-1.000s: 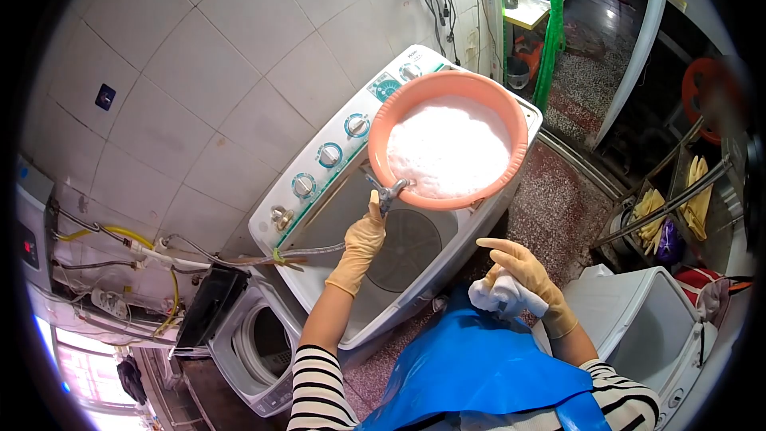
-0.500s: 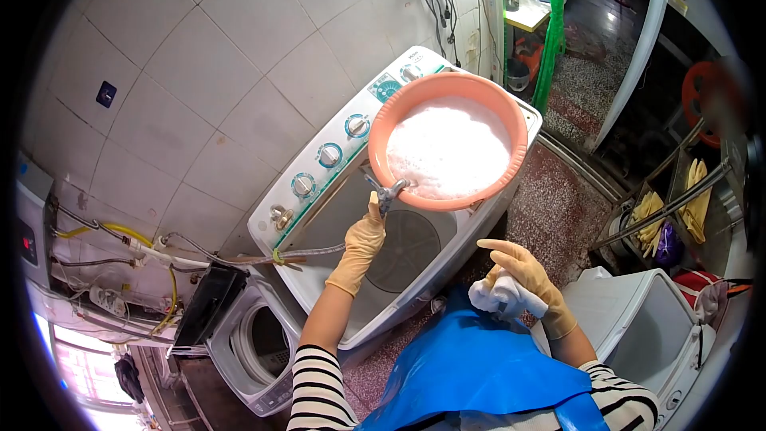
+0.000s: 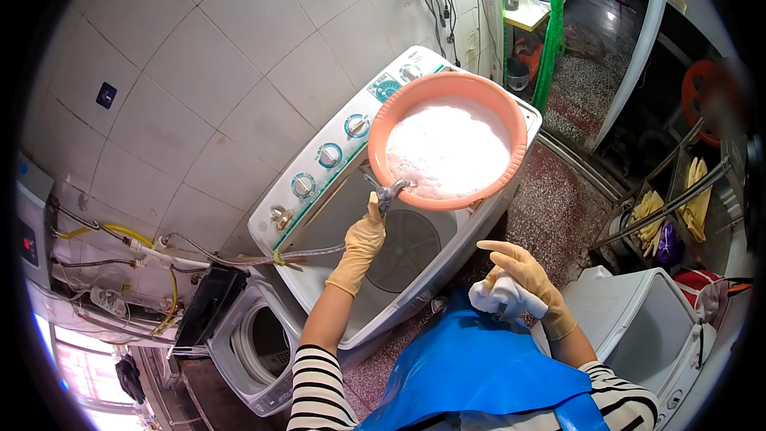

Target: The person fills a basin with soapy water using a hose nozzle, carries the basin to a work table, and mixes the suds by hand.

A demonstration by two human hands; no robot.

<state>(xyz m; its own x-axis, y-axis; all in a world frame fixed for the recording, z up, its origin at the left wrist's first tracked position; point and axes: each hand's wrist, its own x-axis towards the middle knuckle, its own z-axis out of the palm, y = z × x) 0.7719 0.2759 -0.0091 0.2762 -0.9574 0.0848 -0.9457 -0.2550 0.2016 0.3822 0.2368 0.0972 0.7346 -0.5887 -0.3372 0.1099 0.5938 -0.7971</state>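
Observation:
My left hand (image 3: 365, 243), in a cream rubber glove, is closed around a metal tap (image 3: 387, 193) on the end of a clear hose (image 3: 323, 251). The tap's spout reaches over the rim of an orange basin (image 3: 381, 116) full of white foam (image 3: 451, 148). That basin rests on the right end of a washing machine (image 3: 283, 227) with several dials, its tub uncovered below my left hand. A bunched white cloth (image 3: 511, 297) is in my gloved right hand (image 3: 527, 275), near the blue apron (image 3: 487, 367); the thumb and fingers are partly hidden by the cloth.
Behind the machine is a tiled wall (image 3: 199, 72). A smaller washer (image 3: 263, 339) stands at lower left, and a white tub appliance (image 3: 638, 311) at lower right. Yellow gloves (image 3: 696, 199) hang by a rack at right. A green strip (image 3: 554, 40) edges the doorway.

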